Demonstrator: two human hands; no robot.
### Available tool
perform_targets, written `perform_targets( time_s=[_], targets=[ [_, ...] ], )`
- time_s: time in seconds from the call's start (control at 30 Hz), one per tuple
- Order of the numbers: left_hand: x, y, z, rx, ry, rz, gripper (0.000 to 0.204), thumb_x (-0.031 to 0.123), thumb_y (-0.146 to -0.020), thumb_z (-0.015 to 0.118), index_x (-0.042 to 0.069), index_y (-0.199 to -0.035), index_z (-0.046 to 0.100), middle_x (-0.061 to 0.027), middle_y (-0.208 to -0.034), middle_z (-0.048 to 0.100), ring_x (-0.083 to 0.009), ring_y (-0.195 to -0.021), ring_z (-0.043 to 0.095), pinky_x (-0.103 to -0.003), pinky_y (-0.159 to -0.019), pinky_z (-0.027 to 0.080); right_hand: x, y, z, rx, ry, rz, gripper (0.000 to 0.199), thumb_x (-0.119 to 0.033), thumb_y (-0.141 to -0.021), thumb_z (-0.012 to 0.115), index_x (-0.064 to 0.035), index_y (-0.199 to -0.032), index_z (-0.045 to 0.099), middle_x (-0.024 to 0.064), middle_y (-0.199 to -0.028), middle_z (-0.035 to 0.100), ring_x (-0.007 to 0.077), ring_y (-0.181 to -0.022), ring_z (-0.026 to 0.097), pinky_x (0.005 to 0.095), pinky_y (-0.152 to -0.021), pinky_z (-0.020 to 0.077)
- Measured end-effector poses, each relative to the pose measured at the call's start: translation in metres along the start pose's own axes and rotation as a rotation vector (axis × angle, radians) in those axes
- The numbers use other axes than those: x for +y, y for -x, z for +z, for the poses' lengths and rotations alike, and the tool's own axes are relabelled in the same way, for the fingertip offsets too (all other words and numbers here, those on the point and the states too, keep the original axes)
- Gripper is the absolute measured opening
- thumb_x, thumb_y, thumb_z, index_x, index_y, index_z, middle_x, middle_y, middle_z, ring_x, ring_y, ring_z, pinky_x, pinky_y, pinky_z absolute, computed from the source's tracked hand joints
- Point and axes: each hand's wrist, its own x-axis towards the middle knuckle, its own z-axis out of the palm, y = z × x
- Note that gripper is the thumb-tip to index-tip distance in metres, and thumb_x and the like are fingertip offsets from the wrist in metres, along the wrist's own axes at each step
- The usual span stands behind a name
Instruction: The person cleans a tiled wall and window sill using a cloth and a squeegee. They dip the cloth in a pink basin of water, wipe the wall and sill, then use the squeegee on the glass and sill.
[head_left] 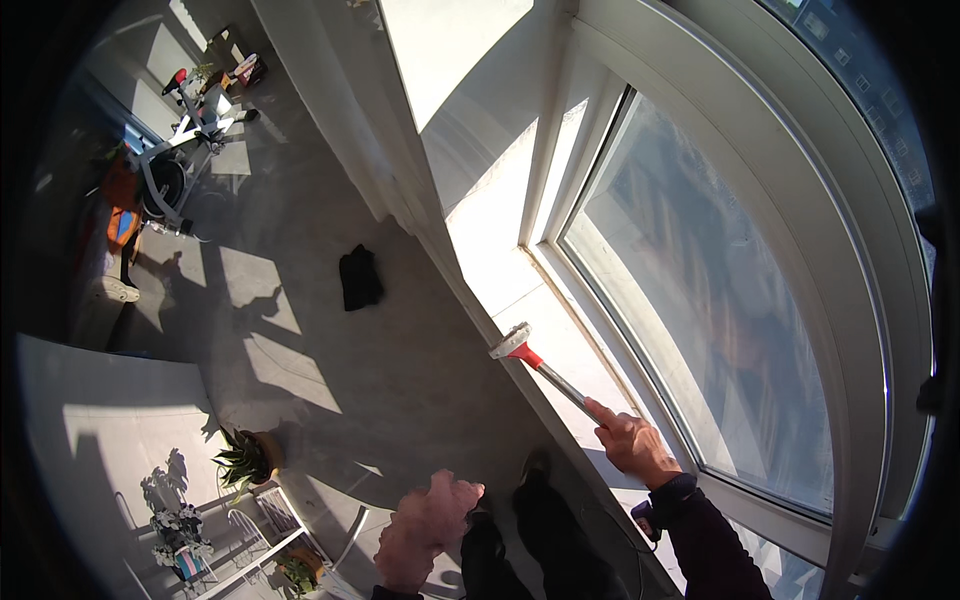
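My right hand (pixel 636 444) is wrapped around the metal handle of a window washer (pixel 557 380). This tool has a red neck and a pale, fuzzy-looking head, which is over the inner edge of the white window sill (pixel 512 286). Beside my right wrist is the framed window pane (pixel 700 300), with streaks and reflections on the glass. My left hand (pixel 428 530) hangs low, near my dark trouser legs, away from the sill. Motion smears its fingers, so whether it holds anything cannot be made out.
A black cloth-like item (pixel 360 278) lies on the grey floor. An exercise bike (pixel 175 165) stands at the far left. Near the lower left are a potted plant (pixel 245 458) and a white metal stand (pixel 280 512). A pale curtain (pixel 345 110) hangs beside the sill.
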Motion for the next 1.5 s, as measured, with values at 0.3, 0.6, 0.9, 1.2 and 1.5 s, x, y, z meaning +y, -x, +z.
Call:
perform_targets(
  time_s=[0.3,0.6,0.9,1.2,1.5],
  targets=[
    [0.061,-0.247,0.019,0.866,-1.778,0.293,0.02,0.027,-0.101,0.068,0.006,-0.102,0.067,0.0105,-0.068,0.045,-0.0034,-0.064,0.052,-0.023,-0.052,0.041,0.015,0.243,0.061,-0.153,-0.457,0.435,0.062,-0.01,-0.101,0.068,-0.0145,-0.16,0.053,0.0139,-0.091,0.073,0.031,-0.07,0.071,0.0443,-0.068,0.0595],
    [0.051,-0.371,0.221,0.382,-0.893,0.598,0.06,0.035,-0.1,0.058,0.002,-0.15,0.062,-0.0143,-0.161,0.053,-0.0365,-0.16,0.032,-0.051,-0.137,0.011,0.039,0.32,0.095,-0.162,-0.568,0.681,0.06,-0.013,-0.103,0.066,-0.0152,-0.161,0.052,0.0159,-0.09,0.073,0.031,-0.07,0.07,0.0449,-0.067,0.0585],
    [-0.008,-0.238,0.289,0.193,-1.321,1.331,0.069,0.042,-0.103,0.05,0.007,-0.163,0.046,-0.0097,-0.17,0.043,-0.0243,-0.161,0.033,-0.044,-0.139,0.013,0.03,0.335,0.092,-0.119,-0.613,0.735,0.059,-0.016,-0.105,0.065,-0.0158,-0.162,0.051,0.018,-0.09,0.073,0.031,-0.069,0.069,0.0455,-0.065,0.0575],
    [0.086,-0.43,0.176,0.597,-1.026,0.663,0.073,0.052,-0.104,0.051,0.005,-0.159,0.053,-0.0188,-0.165,0.048,-0.0373,-0.158,0.034,-0.053,-0.135,0.011,0.012,0.402,0.138,-0.127,-0.673,0.884,0.058,-0.019,-0.107,0.063,-0.0164,-0.163,0.05,0.02,-0.09,0.073,0.031,-0.068,0.068,0.0461,-0.064,0.0564],
    [0.053,-0.301,0.317,0.142,-0.932,0.987,0.071,0.046,-0.103,0.051,0.0,-0.157,0.053,-0.023,-0.164,0.049,-0.0399,-0.158,0.035,-0.054,-0.135,0.012,-0.022,0.407,0.139,-0.097,-0.63,0.886,0.058,-0.012,-0.105,0.067,-0.0186,-0.161,0.055,0.0146,-0.082,0.069,0.0193,-0.068,0.063,0.0396,-0.063,0.0548]
  ],
)
